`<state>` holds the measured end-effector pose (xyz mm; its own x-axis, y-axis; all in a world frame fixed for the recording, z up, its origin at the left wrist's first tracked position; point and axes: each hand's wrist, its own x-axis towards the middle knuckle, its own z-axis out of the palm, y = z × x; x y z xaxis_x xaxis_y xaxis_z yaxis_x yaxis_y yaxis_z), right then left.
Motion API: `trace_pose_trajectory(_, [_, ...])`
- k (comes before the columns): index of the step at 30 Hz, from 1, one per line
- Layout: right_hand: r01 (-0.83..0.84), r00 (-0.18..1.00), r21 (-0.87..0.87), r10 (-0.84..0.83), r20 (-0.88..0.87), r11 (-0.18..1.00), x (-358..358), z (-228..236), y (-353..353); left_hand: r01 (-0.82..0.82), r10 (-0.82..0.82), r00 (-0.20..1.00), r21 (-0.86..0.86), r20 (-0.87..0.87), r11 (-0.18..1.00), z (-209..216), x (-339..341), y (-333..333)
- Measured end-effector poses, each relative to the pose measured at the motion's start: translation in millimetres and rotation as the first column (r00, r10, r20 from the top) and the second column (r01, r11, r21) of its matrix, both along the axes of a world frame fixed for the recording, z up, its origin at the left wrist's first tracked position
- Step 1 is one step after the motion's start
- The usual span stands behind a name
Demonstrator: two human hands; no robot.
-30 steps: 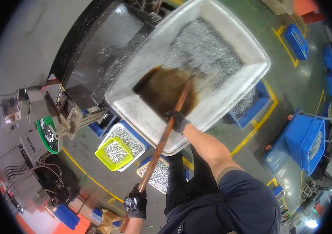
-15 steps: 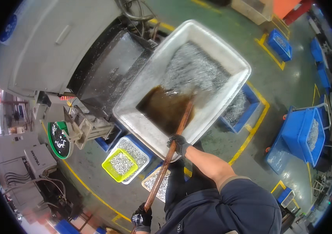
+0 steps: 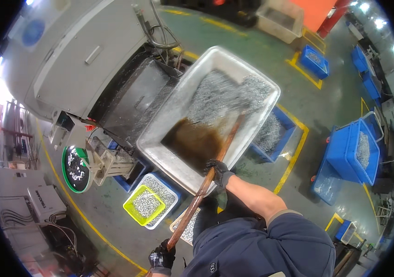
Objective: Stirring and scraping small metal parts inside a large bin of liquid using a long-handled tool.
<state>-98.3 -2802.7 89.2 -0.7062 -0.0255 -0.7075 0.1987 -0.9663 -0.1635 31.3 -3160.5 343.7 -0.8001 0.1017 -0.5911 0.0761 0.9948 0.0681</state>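
Note:
A long brown wooden handle [image 3: 206, 182] runs from low centre up into a big grey metal tray [image 3: 160, 129]. My right hand [image 3: 218, 170], in a black glove, grips the handle near the tray's near rim. My left hand [image 3: 162, 256], also gloved in black, holds the handle's lower end at the bottom edge. The tray holds a heap of small shiny metal parts [image 3: 215, 92] at its far end and a brown wet patch [image 3: 192, 141] at its near end. The handle's far end is blurred among the parts.
A large grey machine [image 3: 81, 60] with a dark chute stands left of the tray. Below it are a yellow basket [image 3: 143, 204] of parts, a round green-rimmed bowl [image 3: 74, 168] and blue crates [image 3: 354, 150]. Yellow floor lines mark the bays.
The view has shifted, so the tray now sits lower and more centred. The handle's far end has reached farther into the heap of parts. Both hands keep their grip.

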Motion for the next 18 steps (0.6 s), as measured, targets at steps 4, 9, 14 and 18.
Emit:
trace_pose_trajectory(4, [0.111,0.994,0.062,-0.112,0.015,0.992,20.7,19.1,10.9,0.095,-0.092,0.994,0.048,-0.062,0.994,12.9,-5.8,-2.0])
trace_pose_trajectory(9, [0.147,0.988,0.112,-0.15,0.027,0.983,45.1,38.9,33.0,0.203,-0.204,0.979,0.052,0.004,0.978,23.8,-30.8,13.4])
trace_pose_trajectory(14, [0.138,0.966,0.146,-0.166,0.199,0.98,61.6,20.0,64.4,0.275,-0.279,0.957,0.056,0.078,0.96,10.2,-51.7,38.2])
trace_pose_trajectory(18, [0.239,0.937,0.082,-0.252,0.243,0.968,90.3,-53.8,96.2,0.252,-0.26,0.946,0.065,0.196,0.966,-12.3,-73.6,75.1])
